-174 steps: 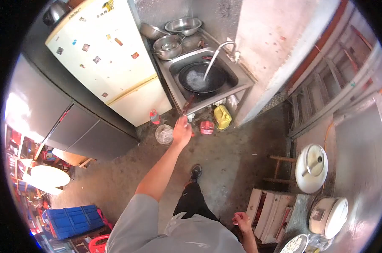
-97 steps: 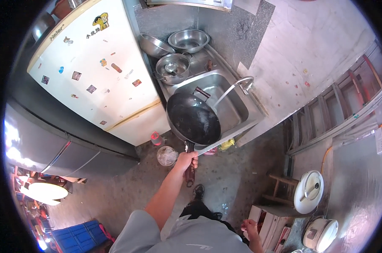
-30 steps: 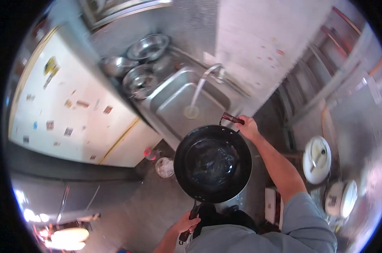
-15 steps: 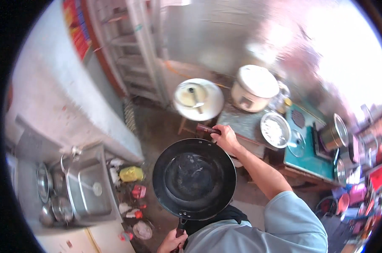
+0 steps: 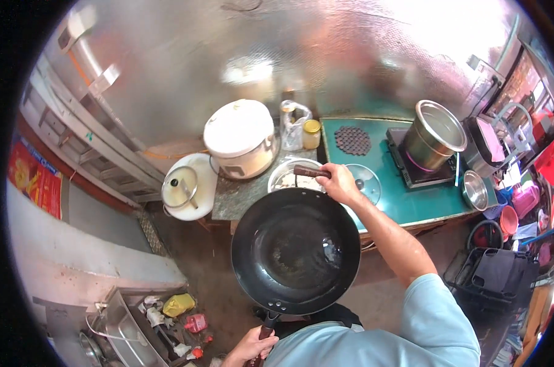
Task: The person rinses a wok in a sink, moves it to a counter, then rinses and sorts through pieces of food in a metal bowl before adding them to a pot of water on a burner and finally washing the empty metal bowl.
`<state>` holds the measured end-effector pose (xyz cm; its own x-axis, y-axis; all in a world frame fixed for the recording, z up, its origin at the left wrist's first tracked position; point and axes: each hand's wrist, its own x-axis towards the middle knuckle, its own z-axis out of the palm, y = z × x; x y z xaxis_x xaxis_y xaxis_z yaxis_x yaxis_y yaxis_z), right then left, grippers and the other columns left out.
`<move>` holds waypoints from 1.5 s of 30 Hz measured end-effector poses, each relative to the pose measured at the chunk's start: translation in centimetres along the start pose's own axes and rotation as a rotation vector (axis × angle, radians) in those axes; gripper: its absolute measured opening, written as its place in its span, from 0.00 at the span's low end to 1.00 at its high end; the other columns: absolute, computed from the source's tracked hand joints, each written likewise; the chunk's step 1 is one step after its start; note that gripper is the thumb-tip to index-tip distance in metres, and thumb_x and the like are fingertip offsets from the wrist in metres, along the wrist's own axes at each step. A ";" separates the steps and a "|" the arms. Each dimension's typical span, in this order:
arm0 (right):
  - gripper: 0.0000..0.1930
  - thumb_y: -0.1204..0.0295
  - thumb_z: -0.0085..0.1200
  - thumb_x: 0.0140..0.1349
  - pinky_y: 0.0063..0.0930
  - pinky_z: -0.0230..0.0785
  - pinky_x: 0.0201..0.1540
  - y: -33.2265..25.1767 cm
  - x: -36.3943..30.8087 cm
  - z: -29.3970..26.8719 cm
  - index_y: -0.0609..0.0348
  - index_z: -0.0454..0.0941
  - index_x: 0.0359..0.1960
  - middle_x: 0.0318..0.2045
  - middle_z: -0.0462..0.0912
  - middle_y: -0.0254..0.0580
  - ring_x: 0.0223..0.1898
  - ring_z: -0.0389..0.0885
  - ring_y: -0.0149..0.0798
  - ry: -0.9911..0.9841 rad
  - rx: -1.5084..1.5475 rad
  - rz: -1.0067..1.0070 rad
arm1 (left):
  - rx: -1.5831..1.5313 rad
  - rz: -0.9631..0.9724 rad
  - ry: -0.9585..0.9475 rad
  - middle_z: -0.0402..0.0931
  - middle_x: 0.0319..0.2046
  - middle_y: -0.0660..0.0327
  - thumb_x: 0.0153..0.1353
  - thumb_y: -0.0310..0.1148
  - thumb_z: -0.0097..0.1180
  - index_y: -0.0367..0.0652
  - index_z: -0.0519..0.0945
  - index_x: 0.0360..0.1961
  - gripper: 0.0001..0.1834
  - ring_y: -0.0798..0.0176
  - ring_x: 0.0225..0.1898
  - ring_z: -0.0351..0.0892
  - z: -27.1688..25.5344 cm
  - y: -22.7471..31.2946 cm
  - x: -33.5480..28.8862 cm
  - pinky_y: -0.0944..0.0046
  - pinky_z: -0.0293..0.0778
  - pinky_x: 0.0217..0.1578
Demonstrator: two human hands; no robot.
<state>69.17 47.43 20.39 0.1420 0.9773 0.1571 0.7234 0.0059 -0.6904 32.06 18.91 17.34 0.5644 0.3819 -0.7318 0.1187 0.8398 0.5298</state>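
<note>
A large black wok [image 5: 295, 251] is held up level in front of my body, its wet inside showing a bright reflection. Around its long handle at the near side, my left hand [image 5: 252, 344] is closed. At the far rim my right hand [image 5: 341, 182] grips the brown helper handle [image 5: 311, 172]. Behind that handle stands a metal bowl [image 5: 278, 177] with whitish contents, partly hidden by the wok. Just right of my right hand a glass lid [image 5: 364, 183] lies on the green tabletop [image 5: 399, 205].
A steel pot [image 5: 433, 137] sits on a black cooker [image 5: 405, 162]. Left of it are a trivet [image 5: 353, 140], a yellow-lidded jar [image 5: 312, 133] and a white rice cooker [image 5: 240, 137]. A stool [image 5: 206, 189] bears another lid [image 5: 179, 185]. A sink [image 5: 127, 333] is at lower left.
My view has turned to the right, away from the sink and toward the green table. The wok has come along in both hands, now in front of the metal bowl.
</note>
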 end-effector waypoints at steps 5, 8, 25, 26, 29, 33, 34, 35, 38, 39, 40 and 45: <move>0.16 0.63 0.58 0.51 0.37 0.72 0.43 4.5 3.1 -6.4 0.59 0.81 0.39 0.31 0.83 0.50 0.37 0.82 0.48 0.023 0.087 0.116 | 0.025 0.028 -0.021 0.62 0.15 0.69 0.62 0.26 0.54 0.44 0.63 0.30 0.11 0.74 0.13 0.62 4.1 5.3 4.1 0.71 0.61 0.15; 0.16 0.63 0.55 0.56 0.33 0.71 0.44 7.6 5.5 -9.6 0.58 0.80 0.43 0.34 0.83 0.45 0.38 0.82 0.41 0.020 0.137 0.063 | 0.060 0.057 -0.058 0.63 0.15 0.68 0.61 0.26 0.54 0.44 0.63 0.29 0.11 0.74 0.13 0.62 5.1 8.0 6.6 0.70 0.62 0.14; 0.23 0.62 0.52 0.51 0.39 0.57 0.61 22.6 -3.2 -4.3 0.55 0.77 0.50 0.49 0.77 0.51 0.55 0.70 0.50 -0.137 -0.284 -0.122 | 0.166 0.069 -0.130 0.63 0.14 0.67 0.62 0.23 0.52 0.43 0.63 0.29 0.10 0.73 0.11 0.63 6.2 21.7 16.5 0.70 0.64 0.13; 0.25 0.62 0.53 0.51 0.41 0.53 0.63 23.4 -3.9 -4.2 0.53 0.74 0.53 0.52 0.75 0.47 0.58 0.66 0.49 -0.163 -0.380 -0.072 | 0.147 0.062 -0.125 0.63 0.13 0.67 0.62 0.23 0.52 0.43 0.63 0.30 0.10 0.73 0.11 0.63 6.7 22.3 17.0 0.70 0.64 0.13; 0.28 0.65 0.54 0.52 0.48 0.50 0.64 26.1 -6.9 -4.8 0.50 0.68 0.58 0.56 0.70 0.40 0.60 0.63 0.47 -0.204 -0.508 -0.066 | 0.121 0.064 -0.098 0.62 0.13 0.67 0.62 0.23 0.52 0.43 0.63 0.30 0.10 0.73 0.11 0.62 8.4 23.0 18.3 0.69 0.64 0.13; 0.24 0.71 0.53 0.54 0.51 0.50 0.64 24.8 -8.0 -8.2 0.53 0.69 0.56 0.54 0.71 0.43 0.57 0.66 0.47 -0.141 -0.294 -0.041 | -0.003 0.095 -0.044 0.61 0.13 0.67 0.61 0.22 0.52 0.43 0.63 0.30 0.10 0.73 0.11 0.62 10.8 23.2 19.3 0.70 0.63 0.13; 0.24 0.71 0.53 0.54 0.51 0.50 0.64 25.6 -7.0 -8.5 0.53 0.69 0.55 0.53 0.71 0.43 0.57 0.66 0.47 -0.096 -0.283 -0.032 | -0.019 0.102 -0.030 0.61 0.13 0.67 0.61 0.22 0.52 0.43 0.64 0.31 0.09 0.73 0.11 0.61 11.5 23.4 19.5 0.70 0.63 0.13; 0.24 0.71 0.53 0.54 0.51 0.50 0.64 26.4 -5.8 -8.7 0.53 0.69 0.55 0.53 0.72 0.43 0.56 0.67 0.47 -0.051 -0.270 -0.027 | -0.034 0.110 -0.015 0.61 0.13 0.67 0.61 0.23 0.53 0.43 0.65 0.31 0.08 0.73 0.11 0.60 12.1 23.5 19.6 0.69 0.62 0.13; 0.25 0.68 0.53 0.54 0.52 0.49 0.64 29.2 1.6 -7.3 0.56 0.69 0.56 0.57 0.69 0.46 0.59 0.65 0.49 0.058 -0.325 -0.011 | -0.049 0.097 0.034 0.60 0.13 0.68 0.61 0.22 0.52 0.43 0.64 0.30 0.09 0.73 0.11 0.61 13.7 23.7 20.5 0.70 0.62 0.13; 0.27 0.64 0.52 0.55 0.53 0.47 0.65 29.6 4.5 -6.5 0.55 0.67 0.58 0.61 0.65 0.47 0.62 0.62 0.49 -0.018 -0.360 -0.010 | -0.046 0.121 0.042 0.61 0.14 0.68 0.61 0.23 0.52 0.44 0.65 0.33 0.08 0.73 0.11 0.60 14.1 23.4 20.5 0.69 0.61 0.13; 0.31 0.59 0.50 0.56 0.55 0.43 0.67 30.6 6.9 -5.5 0.51 0.63 0.63 0.65 0.60 0.46 0.67 0.55 0.49 -0.096 -0.406 0.010 | -0.041 0.118 0.076 0.61 0.14 0.68 0.61 0.23 0.52 0.44 0.65 0.32 0.08 0.73 0.12 0.60 15.1 23.8 20.6 0.69 0.61 0.13; 0.35 0.56 0.47 0.57 0.57 0.34 0.69 35.2 12.8 -2.5 0.44 0.55 0.68 0.69 0.54 0.40 0.72 0.42 0.47 -0.224 -0.385 -0.033 | 0.035 0.151 0.200 0.60 0.13 0.71 0.60 0.28 0.54 0.49 0.66 0.32 0.08 0.75 0.10 0.58 19.1 24.6 21.1 0.74 0.57 0.10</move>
<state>98.12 59.59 -0.12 -0.0045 0.9999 -0.0112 0.9299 0.0001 -0.3679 62.51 40.26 23.12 0.4057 0.5737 -0.7116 0.0757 0.7547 0.6516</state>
